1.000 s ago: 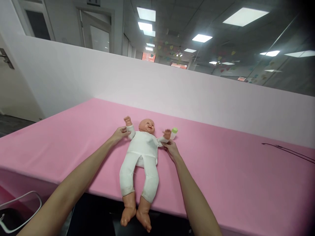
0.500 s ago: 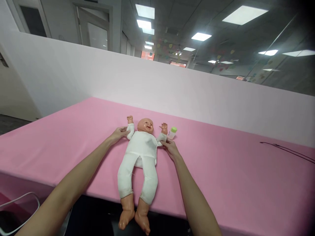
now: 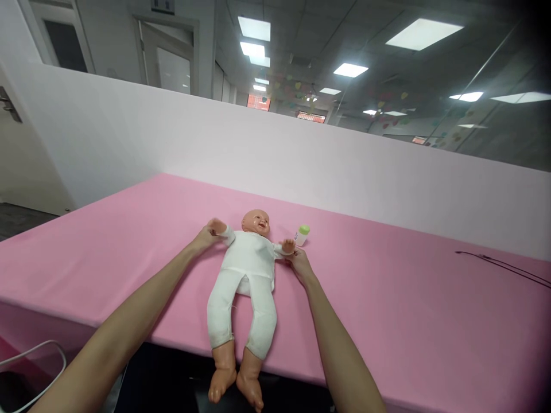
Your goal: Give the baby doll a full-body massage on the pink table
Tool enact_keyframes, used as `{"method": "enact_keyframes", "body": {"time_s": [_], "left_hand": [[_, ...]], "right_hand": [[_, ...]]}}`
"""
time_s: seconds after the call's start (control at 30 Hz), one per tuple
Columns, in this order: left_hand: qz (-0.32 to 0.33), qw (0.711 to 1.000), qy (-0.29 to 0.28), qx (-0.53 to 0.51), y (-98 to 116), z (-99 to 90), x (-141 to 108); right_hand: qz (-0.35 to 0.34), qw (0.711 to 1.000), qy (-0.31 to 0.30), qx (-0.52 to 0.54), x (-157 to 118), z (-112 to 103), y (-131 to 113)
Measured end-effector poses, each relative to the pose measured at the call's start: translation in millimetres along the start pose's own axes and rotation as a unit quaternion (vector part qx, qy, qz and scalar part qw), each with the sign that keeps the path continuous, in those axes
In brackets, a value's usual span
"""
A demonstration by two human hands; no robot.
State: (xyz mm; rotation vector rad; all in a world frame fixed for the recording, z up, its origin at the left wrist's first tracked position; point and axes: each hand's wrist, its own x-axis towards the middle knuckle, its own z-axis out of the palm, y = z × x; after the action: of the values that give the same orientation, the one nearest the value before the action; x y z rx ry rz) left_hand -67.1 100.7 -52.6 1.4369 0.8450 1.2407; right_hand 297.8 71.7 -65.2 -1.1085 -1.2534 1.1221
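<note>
A baby doll (image 3: pixel 248 258) with a white cloth body lies on its back on the pink-covered table (image 3: pixel 387 310). Its bare feet hang over the front edge. My left hand (image 3: pixel 207 236) is closed around the doll's arm on the left, near its hand. On the other side, my right hand (image 3: pixel 300 264) grips the doll's other arm close to the wrist, fingers partly hidden beneath it. Both doll arms stretch out sideways. Just beyond my right hand stands a small baby bottle (image 3: pixel 302 235) with a green cap.
A thin black cord (image 3: pixel 499 261) lies on the right side of the table. A white low wall (image 3: pixel 301 166) runs along the back, with glass above it. At the lower left a white cable (image 3: pixel 60 350) loops beside the table.
The doll's arms have swung from raised to outstretched, its hands coming down to the sides. My hands stay at the arms. The view has tilted up slightly.
</note>
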Motion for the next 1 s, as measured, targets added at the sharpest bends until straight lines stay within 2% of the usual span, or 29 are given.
{"method": "enact_keyframes", "body": {"time_s": [0.07,0.17,0.27,0.33,0.47,0.6,0.7,0.8,0.9,1.0], "left_hand": [[-0.001,0.999,0.029,-0.013,-7,10.8,6],[-0.009,0.997,0.067,0.03,-21,24.2,15],[-0.02,0.991,0.109,0.081,-31,30.7,22],[-0.021,0.99,0.111,0.088,-33,31.5,23],[-0.031,0.995,0.082,0.055,-24,26.3,18],[-0.035,0.999,-0.011,-0.018,-5,9.7,5],[-0.013,0.995,-0.1,0.007,6,-6.4,-3],[-0.019,0.987,-0.147,0.065,8,-17.7,-5],[-0.031,0.984,-0.154,0.087,5,-20.4,-5],[-0.014,0.993,-0.108,0.047,1,-14.2,-4]], "right_hand": [[-0.003,1.0,0.012,-0.022,1,5,-2],[0.016,0.995,0.049,-0.081,4,12,-1],[0.054,0.985,0.098,-0.128,8,16,1],[0.056,0.984,0.098,-0.135,10,16,2],[0.026,0.994,0.057,-0.092,8,12,0],[0.007,1.0,0.012,-0.001,-1,4,-6],[-0.001,0.998,-0.053,0.023,-4,-3,-6],[-0.008,0.996,-0.089,-0.008,-4,-8,-2],[-0.008,0.996,-0.092,-0.015,-2,-7,1],[-0.01,0.999,-0.04,0.016,-2,-3,0]]}}
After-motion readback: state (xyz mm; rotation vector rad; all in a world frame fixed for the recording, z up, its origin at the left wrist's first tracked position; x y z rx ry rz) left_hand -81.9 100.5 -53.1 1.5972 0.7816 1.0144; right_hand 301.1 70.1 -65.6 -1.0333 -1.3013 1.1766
